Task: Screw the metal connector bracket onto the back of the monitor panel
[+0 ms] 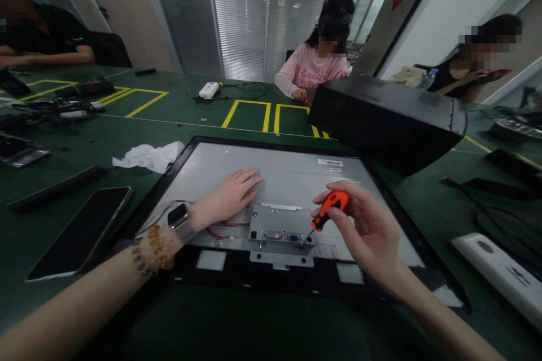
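Observation:
An opened monitor panel [292, 172] lies flat in front of me, its bare metal back upward inside a black frame. On its near side sits a metal bracket [275, 220] with a white and a blue video port. My right hand [366, 225] grips an orange and black screwdriver [330, 208], its shaft slanting down to the bracket by the blue port. Whether the tip sits in a screw is too small to tell. My left hand [231, 194] rests flat on the panel left of the bracket, fingers stretched out. Thin coloured wires [215, 231] run beneath that wrist.
A phone [84, 231] and crumpled tissue [148, 156] lie left of the panel. Behind it on the right stands a large black casing [385, 118]. A white power strip [503, 276] and black cables lie at right. Across the green table sits a person in pink [313, 70]; others sit left and right.

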### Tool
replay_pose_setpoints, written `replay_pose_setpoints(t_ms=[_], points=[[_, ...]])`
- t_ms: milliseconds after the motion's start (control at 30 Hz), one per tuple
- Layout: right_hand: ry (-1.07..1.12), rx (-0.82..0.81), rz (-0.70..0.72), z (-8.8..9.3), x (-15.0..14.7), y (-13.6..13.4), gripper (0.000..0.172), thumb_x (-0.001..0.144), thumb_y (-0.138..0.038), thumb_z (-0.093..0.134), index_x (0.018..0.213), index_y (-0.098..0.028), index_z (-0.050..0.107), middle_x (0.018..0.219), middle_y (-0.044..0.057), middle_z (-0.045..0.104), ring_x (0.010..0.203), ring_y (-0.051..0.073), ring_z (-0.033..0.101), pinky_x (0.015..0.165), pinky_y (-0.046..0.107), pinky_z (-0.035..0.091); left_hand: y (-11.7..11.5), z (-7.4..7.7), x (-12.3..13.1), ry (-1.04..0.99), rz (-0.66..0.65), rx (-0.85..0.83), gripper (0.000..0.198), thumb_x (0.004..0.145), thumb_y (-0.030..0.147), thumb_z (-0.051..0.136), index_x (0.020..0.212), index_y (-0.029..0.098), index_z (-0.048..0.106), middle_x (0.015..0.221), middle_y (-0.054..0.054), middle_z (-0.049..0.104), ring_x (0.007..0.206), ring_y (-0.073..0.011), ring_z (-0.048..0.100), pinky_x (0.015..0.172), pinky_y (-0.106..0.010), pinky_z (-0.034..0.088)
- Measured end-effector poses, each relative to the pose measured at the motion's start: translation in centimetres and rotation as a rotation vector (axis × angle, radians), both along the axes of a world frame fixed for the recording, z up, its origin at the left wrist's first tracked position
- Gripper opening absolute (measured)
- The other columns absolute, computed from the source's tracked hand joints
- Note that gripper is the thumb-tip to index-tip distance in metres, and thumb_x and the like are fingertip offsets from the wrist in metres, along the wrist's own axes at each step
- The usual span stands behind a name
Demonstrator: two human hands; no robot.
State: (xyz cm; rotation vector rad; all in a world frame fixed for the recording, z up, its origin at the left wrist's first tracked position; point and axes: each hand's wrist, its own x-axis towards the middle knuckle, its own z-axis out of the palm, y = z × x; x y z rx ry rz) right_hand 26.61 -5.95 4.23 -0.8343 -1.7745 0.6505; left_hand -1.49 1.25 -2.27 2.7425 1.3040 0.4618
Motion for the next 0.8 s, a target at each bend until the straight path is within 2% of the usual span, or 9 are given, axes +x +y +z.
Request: replay_pose_setpoints(t_ms=[200, 333, 567, 667, 800], points=[[-0.031, -0.057, 0.08, 1.4, 0.8, 0.1, 0.024, 0.092, -0.018, 0.048, 0.112, -0.024, 0.06, 0.104, 0.006, 0.067, 0.08, 0.018, 0.07, 0.072, 0.035, 0.059, 0.1, -0.2, 0.0, 0.0, -0.005, 0.011, 0.036, 0.099, 0.029, 0.04, 0.134, 0.021, 0.044, 0.145, -0.008, 0.039, 0.132, -0.0227, 0.038, 0.111, -0.044, 0.03], [-0.073, -0.068, 0.126, 2.4, 1.5, 0.0, 0.024, 0.091, -0.02, 0.049, 0.111, -0.023, 0.063, 0.108, 0.008, 0.069, 0.083, 0.021, 0.07, 0.074, 0.037, 0.058, 0.0, -0.1, 0.0, -0.004, -0.008, 0.011, 0.036, 0.099, 0.029, 0.039, 0.134, 0.022, 0.044, 0.145, -0.007, 0.04, 0.133, -0.0224, 0.037, 0.111, -0.044, 0.029], [-0.124, -0.052, 0.232, 4.0, 1.7, 0.0, 0.016, 0.084, -0.024, 0.065, 0.1, -0.024, 0.071, 0.094, 0.006, 0.073, 0.087, 0.023, 0.069, 0.076, 0.039, 0.057, -0.4, 0.4, 0.0, 0.002, -0.001, 0.001, 0.036, 0.099, 0.029, 0.038, 0.133, 0.019, 0.046, 0.145, -0.01, 0.04, 0.133, -0.0241, 0.036, 0.111, -0.045, 0.029], [-0.178, -0.127, 0.257, 4.8, 2.1, -0.1, 0.016, 0.084, -0.025, 0.067, 0.098, -0.023, 0.072, 0.093, 0.006, 0.074, 0.088, 0.023, 0.069, 0.079, 0.037, 0.057, -0.6, 0.5, 0.1, 0.01, 0.008, -0.007, 0.036, 0.099, 0.027, 0.038, 0.133, 0.019, 0.046, 0.144, -0.01, 0.04, 0.133, -0.0231, 0.036, 0.111, -0.044, 0.03], [-0.195, -0.301, 0.325, 5.9, 2.8, -0.6, 0.026, 0.091, -0.026, 0.057, 0.114, -0.021, 0.067, 0.108, 0.009, 0.072, 0.097, 0.023, 0.069, 0.085, 0.038, 0.057, -0.8, 0.8, 0.2, 0.019, 0.018, -0.019, 0.037, 0.098, 0.027, 0.039, 0.133, 0.019, 0.046, 0.145, -0.01, 0.041, 0.133, -0.0225, 0.036, 0.111, -0.043, 0.03]])
